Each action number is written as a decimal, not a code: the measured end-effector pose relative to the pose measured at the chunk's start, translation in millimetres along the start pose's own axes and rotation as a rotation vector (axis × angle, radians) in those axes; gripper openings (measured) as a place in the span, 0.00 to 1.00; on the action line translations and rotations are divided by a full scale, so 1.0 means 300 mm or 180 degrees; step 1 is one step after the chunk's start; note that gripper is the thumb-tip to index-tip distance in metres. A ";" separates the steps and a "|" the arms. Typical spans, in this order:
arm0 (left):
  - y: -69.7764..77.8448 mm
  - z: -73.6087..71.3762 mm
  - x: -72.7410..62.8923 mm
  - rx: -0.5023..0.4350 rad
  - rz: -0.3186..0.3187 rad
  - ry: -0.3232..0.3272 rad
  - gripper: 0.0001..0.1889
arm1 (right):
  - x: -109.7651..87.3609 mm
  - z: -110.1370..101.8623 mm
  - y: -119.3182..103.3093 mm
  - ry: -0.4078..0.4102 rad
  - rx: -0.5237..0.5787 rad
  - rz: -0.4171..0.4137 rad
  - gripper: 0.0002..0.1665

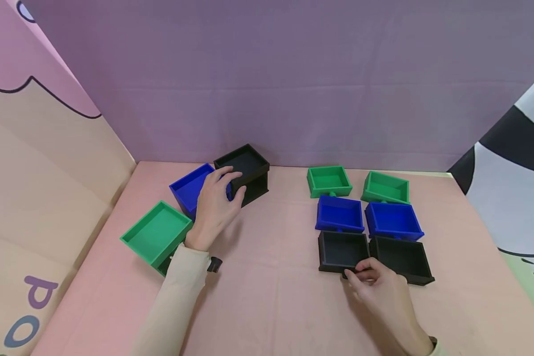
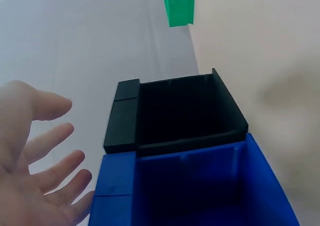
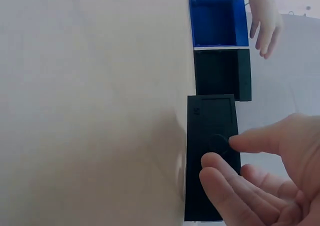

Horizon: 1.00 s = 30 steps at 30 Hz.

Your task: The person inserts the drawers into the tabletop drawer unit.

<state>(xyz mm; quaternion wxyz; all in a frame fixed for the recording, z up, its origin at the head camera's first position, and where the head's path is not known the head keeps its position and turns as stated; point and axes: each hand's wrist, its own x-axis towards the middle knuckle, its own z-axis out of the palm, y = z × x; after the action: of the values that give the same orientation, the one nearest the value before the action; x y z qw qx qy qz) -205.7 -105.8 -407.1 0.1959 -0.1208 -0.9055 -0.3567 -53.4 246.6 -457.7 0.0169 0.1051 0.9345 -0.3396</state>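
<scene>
My left hand (image 1: 215, 205), fingers spread and loosely bent, hovers beside a blue box (image 1: 191, 185) and a black box (image 1: 242, 165) at the back left. In the left wrist view it holds nothing; the black box (image 2: 182, 111) and blue box (image 2: 195, 186) show dark hollow insides. My right hand (image 1: 382, 291) has its thumb and fingertips at the front of a black drawer (image 1: 342, 247). From the right wrist, thumb and fingers pinch the round knob (image 3: 218, 142) on that drawer's front, partly covering it.
A larger green box (image 1: 157, 232) stands tilted left of my left forearm. Right of centre lie another black drawer (image 1: 402, 257), two blue drawers (image 1: 340, 213) (image 1: 393, 219) and two green drawers (image 1: 329, 179) (image 1: 386, 187). A purple-grey wall (image 1: 293, 89) borders the pink table (image 1: 271, 296) behind.
</scene>
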 end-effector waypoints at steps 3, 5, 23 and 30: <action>-0.009 0.011 0.011 0.0039 -0.0021 -0.0013 0.19 | -0.001 0.006 0.004 -0.0022 -0.0058 -0.0103 0.23; -0.014 0.020 0.016 0.0076 -0.0020 -0.0028 0.19 | -0.002 0.007 0.004 -0.0022 -0.0101 -0.0123 0.23; -0.026 0.056 0.059 0.0426 -0.0087 -0.0201 0.16 | 0.016 0.049 0.024 -0.0851 0.0833 0.0894 0.30; -0.023 0.057 0.070 0.0599 -0.0048 -0.0156 0.15 | 0.015 0.064 0.031 -0.1119 0.1490 0.1005 0.31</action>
<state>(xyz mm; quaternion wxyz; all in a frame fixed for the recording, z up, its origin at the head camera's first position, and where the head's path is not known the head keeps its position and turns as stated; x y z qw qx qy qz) -231.5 -97.3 -413.3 0.1814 -0.1038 -0.9404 -0.2685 -56.6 242.0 -478.7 0.2057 0.1894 0.7861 -0.5513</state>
